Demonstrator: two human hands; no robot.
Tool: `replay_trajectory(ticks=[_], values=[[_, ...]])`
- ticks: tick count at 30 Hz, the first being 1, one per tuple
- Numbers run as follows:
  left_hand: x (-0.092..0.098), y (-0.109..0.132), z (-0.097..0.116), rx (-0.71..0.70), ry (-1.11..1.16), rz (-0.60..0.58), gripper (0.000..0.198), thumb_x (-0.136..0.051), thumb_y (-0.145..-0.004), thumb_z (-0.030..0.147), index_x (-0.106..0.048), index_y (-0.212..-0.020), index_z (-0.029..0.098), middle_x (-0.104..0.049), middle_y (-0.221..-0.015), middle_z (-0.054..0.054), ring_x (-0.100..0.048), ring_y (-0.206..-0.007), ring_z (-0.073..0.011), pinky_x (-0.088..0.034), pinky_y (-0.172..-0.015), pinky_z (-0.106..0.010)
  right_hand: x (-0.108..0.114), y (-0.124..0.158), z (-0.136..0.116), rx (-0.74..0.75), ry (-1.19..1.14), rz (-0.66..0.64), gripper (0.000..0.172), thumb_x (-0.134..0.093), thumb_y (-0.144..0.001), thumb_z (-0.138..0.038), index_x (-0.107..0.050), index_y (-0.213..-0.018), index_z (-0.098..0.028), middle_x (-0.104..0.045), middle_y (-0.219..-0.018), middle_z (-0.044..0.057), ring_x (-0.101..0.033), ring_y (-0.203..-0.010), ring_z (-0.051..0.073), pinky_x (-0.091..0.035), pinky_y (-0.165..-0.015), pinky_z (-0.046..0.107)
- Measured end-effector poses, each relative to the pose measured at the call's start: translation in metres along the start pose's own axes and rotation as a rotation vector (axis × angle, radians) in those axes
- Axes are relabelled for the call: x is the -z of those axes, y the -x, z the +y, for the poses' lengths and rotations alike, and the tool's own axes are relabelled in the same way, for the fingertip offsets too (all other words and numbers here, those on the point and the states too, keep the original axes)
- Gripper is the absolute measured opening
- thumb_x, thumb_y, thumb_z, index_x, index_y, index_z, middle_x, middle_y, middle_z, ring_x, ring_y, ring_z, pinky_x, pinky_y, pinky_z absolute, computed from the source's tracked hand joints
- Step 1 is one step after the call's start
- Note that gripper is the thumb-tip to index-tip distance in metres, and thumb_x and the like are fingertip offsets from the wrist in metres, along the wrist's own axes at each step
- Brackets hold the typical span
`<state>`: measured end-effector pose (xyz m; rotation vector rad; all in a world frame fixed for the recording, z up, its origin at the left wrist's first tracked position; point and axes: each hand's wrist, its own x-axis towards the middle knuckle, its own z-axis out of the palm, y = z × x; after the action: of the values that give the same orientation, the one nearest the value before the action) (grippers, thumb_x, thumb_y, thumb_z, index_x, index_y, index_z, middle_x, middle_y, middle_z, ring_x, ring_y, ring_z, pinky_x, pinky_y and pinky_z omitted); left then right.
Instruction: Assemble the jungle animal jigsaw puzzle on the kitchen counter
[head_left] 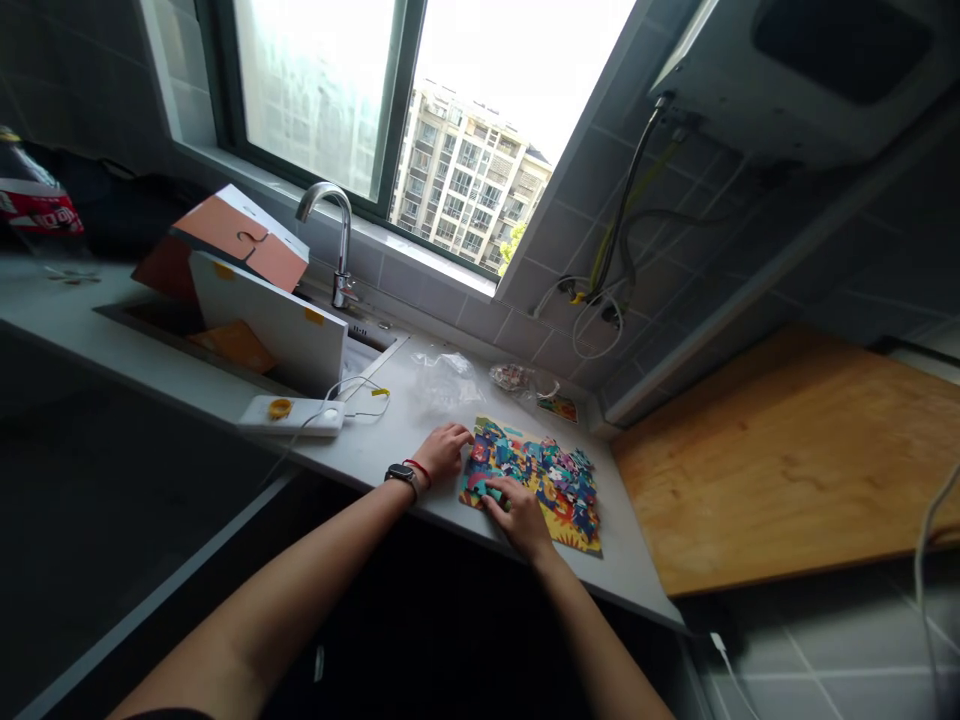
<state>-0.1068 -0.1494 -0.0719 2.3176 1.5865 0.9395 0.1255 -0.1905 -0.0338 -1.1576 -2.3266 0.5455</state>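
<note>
A colourful jigsaw puzzle [579, 543] lies on the white counter, with many loose pieces heaped over its right and middle parts. My left hand [442, 452] rests at the puzzle's left edge, fingers reaching forward and touching the border, with nothing visible held. At the lower left corner, my right hand [521, 515] bends over the board. Its thumb and fingers are on a teal puzzle piece [493, 492], which they partly cover. A dark watch and a red cord circle my left wrist.
Behind the puzzle lie clear plastic bags [448, 380] and a small picture card [559, 407]. To the left are a white power strip [255, 412] with a yellow tape roll and cable, and a sink holding boxes [274, 310] beside the tap [345, 240]. A wooden board [787, 460] stands right.
</note>
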Motion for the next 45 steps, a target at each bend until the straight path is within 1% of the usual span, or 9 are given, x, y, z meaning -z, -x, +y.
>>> replay_trajectory(ticks=[1, 4, 10, 15, 18, 29, 35, 39, 45], values=[[0.0, 0.0, -0.001, 0.003, -0.006, -0.008, 0.017, -0.066, -0.097, 0.018, -0.07, -0.114, 0.017, -0.07, -0.121, -0.009, -0.066, -0.116, -0.0251, -0.055, -0.102, -0.047, -0.001, -0.001, -0.001, 0.003, 0.004, 0.009, 0.023, -0.066, -0.093, -0.028, -0.079, -0.111, -0.025, -0.079, -0.115, 0.01, -0.078, -0.094, 0.027, -0.062, -0.097, 0.044], [-0.001, 0.001, -0.002, 0.007, -0.024, -0.028, 0.027, -0.066, -0.101, 0.036, -0.067, -0.121, 0.017, -0.067, -0.127, -0.01, -0.066, -0.114, -0.0246, -0.057, -0.099, -0.048, -0.005, -0.001, -0.002, 0.009, 0.012, 0.04, 0.024, -0.065, -0.093, -0.026, -0.079, -0.112, -0.025, -0.079, -0.121, 0.011, -0.074, -0.117, 0.03, -0.056, -0.108, 0.047], [0.001, 0.001, -0.001, -0.005, -0.024, -0.044, 0.029, -0.065, -0.102, 0.037, -0.066, -0.125, 0.018, -0.066, -0.131, -0.011, -0.066, -0.115, -0.0252, -0.057, -0.099, -0.049, -0.02, 0.006, -0.001, -0.004, 0.017, 0.127, 0.028, -0.061, -0.096, -0.024, -0.077, -0.119, -0.022, -0.076, -0.128, 0.014, -0.071, -0.124, 0.03, -0.053, -0.112, 0.049], [0.003, 0.003, 0.001, -0.039, -0.02, -0.066, 0.025, -0.067, -0.096, 0.022, -0.07, -0.121, 0.018, -0.068, -0.13, -0.011, -0.062, -0.123, -0.0279, -0.052, -0.107, -0.05, -0.027, 0.011, 0.003, -0.022, 0.007, 0.167, 0.031, -0.062, -0.095, -0.022, -0.075, -0.123, -0.023, -0.076, -0.129, 0.013, -0.071, -0.124, 0.031, -0.055, -0.111, 0.049], [0.004, 0.004, 0.002, -0.044, -0.03, -0.071, 0.036, -0.063, -0.088, 0.011, -0.072, -0.122, 0.02, -0.069, -0.131, -0.011, -0.062, -0.123, -0.0289, -0.051, -0.108, -0.047, -0.029, 0.011, 0.007, -0.029, -0.011, 0.174, 0.03, -0.065, -0.094, -0.021, -0.076, -0.122, -0.023, -0.076, -0.129, 0.013, -0.072, -0.122, 0.031, -0.055, -0.11, 0.048], [0.006, 0.001, 0.005, -0.07, -0.084, -0.099, 0.036, -0.055, -0.087, 0.011, -0.077, -0.113, 0.023, -0.071, -0.132, -0.008, -0.064, -0.123, -0.0272, -0.052, -0.109, -0.045, -0.032, 0.011, 0.009, 0.003, 0.001, 0.176, 0.022, -0.062, -0.097, -0.018, -0.081, -0.107, -0.02, -0.078, -0.123, 0.011, -0.072, -0.116, 0.026, -0.054, -0.109, 0.041], [0.006, 0.001, 0.008, -0.076, -0.099, -0.104, 0.033, -0.057, -0.088, 0.014, -0.078, -0.112, 0.023, -0.073, -0.131, -0.008, -0.065, -0.121, -0.0276, -0.053, -0.108, -0.046, -0.031, 0.013, 0.005, 0.027, 0.073, 0.15, 0.031, -0.066, -0.096, -0.022, -0.077, -0.126, -0.021, -0.07, -0.14, 0.011, -0.066, -0.124, 0.03, -0.052, -0.111, 0.045], [0.006, 0.002, 0.008, -0.063, -0.109, -0.092, 0.04, -0.054, -0.083, 0.008, -0.079, -0.11, 0.025, -0.074, -0.13, -0.006, -0.066, -0.122, -0.027, -0.054, -0.107, -0.045, -0.033, 0.012, 0.005, 0.042, 0.12, 0.105, 0.03, -0.063, -0.099, -0.023, -0.078, -0.124, -0.022, -0.07, -0.14, 0.009, -0.07, -0.115, 0.03, -0.053, -0.108, 0.046], [0.006, 0.002, 0.008, -0.058, -0.111, -0.078, 0.045, -0.054, -0.079, 0.005, -0.08, -0.109, 0.026, -0.075, -0.128, -0.005, -0.067, -0.121, -0.0263, -0.054, -0.106, -0.043, -0.034, 0.011, 0.006, 0.038, 0.16, 0.086, 0.028, -0.062, -0.099, -0.022, -0.079, -0.122, -0.023, -0.071, -0.14, 0.007, -0.07, -0.118, 0.027, -0.054, -0.108, 0.042]])
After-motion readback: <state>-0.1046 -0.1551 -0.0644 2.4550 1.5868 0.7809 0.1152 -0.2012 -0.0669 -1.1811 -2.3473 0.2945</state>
